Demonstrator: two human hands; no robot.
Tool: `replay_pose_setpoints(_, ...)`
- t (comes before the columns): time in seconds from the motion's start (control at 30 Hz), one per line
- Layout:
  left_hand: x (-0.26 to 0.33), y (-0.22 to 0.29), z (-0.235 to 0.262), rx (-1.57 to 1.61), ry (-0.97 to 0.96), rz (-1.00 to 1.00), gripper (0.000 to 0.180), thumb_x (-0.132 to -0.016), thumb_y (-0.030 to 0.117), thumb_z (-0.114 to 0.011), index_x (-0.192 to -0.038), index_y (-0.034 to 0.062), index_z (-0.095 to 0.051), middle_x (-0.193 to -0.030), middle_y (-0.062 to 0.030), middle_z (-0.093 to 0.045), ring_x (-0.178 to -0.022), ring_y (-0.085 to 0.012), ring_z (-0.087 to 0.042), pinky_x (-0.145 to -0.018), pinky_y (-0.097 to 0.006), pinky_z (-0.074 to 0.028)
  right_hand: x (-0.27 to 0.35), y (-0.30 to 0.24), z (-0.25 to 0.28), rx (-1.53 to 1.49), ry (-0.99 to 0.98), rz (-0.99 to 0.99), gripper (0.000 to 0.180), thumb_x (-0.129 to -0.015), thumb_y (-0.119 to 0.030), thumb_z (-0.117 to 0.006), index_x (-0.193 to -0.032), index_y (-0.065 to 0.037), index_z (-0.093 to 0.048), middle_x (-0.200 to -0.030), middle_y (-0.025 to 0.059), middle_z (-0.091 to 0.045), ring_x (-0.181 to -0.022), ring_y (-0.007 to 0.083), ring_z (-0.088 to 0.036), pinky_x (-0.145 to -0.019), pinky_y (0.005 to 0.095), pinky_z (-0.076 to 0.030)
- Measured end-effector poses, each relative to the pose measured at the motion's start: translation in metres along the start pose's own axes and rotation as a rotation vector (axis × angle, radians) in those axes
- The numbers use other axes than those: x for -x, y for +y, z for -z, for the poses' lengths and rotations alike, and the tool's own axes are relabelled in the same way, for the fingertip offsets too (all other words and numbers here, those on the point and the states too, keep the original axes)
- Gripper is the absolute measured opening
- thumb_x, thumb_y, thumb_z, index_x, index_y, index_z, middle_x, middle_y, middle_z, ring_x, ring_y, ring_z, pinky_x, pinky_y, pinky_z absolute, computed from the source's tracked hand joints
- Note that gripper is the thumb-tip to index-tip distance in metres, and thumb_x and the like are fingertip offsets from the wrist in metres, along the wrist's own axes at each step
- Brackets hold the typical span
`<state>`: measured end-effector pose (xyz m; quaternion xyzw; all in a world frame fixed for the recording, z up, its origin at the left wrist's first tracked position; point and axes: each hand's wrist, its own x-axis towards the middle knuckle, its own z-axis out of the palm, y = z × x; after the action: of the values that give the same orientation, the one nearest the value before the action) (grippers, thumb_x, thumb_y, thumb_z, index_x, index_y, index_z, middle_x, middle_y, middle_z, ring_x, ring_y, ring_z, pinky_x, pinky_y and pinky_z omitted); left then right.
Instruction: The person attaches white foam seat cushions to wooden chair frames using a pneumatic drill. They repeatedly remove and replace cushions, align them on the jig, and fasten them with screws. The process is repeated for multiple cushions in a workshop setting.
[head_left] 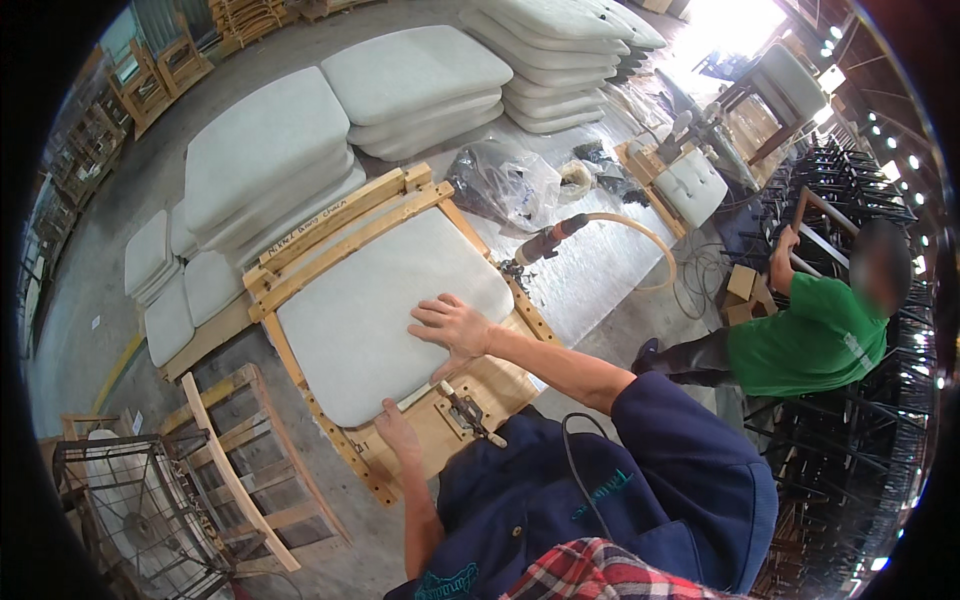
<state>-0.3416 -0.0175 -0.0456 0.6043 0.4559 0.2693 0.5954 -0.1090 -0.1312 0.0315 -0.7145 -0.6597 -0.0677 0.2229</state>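
Observation:
A light grey upholstered seat pad lies flat inside a wooden jig frame in front of me. My right hand rests on top of the pad near its right side, open, with its fingers spread. At the pad's near edge my left hand grips the border; some of its fingers are hidden. Between me and the pad, a metal toggle clamp is mounted on the plywood base. An air screwdriver with a tan hose lies just beyond the jig's right side.
Stacks of grey seat pads stand beyond and left of the jig. Clear plastic bags lie on the far table. At lower left are a wooden chair frame and a wire-caged fan. A person in green works at right beside stacked dark frames.

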Motion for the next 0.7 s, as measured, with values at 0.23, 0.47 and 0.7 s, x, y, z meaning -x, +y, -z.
replay_pose_setpoints(0.23,0.006,0.012,0.008,0.172,0.011,0.089,0.068,-0.101,0.042,-0.065,-0.132,-0.0160,-0.049,-0.132,-0.0268,-0.059,-0.123,-0.0346,-0.056,-0.106,-0.041,-0.042,-0.013,-0.001,0.002,-0.073,-0.105,-0.073,0.104,-0.060,-0.078,-0.077,-0.134,-0.008,-0.061,-0.142,0.0184,-0.055,-0.133,0.0340,-0.050,-0.108,0.0521,-0.037)
replay_pose_setpoints(0.47,-0.017,0.064,0.030,-0.645,0.202,-0.488,0.079,-0.093,0.041,-0.072,-0.152,0.0004,-0.040,-0.160,-0.0277,-0.032,-0.148,-0.0420,-0.031,-0.120,-0.058,-0.025,-0.018,0.026,0.001,-0.042,-0.219,-0.304,0.110,-0.072,-0.084,-0.066,-0.152,-0.011,-0.047,-0.160,0.0232,-0.035,-0.152,0.0377,-0.027,-0.122,0.0605,-0.020)
replay_pose_setpoints(0.7,-0.078,0.091,0.009,-1.074,-0.253,-0.481,0.097,-0.086,0.065,-0.067,-0.157,0.0066,-0.037,-0.164,-0.0255,-0.027,-0.154,-0.0439,-0.018,-0.122,-0.066,-0.011,-0.022,0.027,-0.005,-0.046,-0.320,-0.350,0.112,-0.074,-0.084,-0.064,-0.157,-0.013,-0.040,-0.164,0.0225,-0.028,-0.153,0.0403,-0.022,-0.123,0.0632,-0.017)
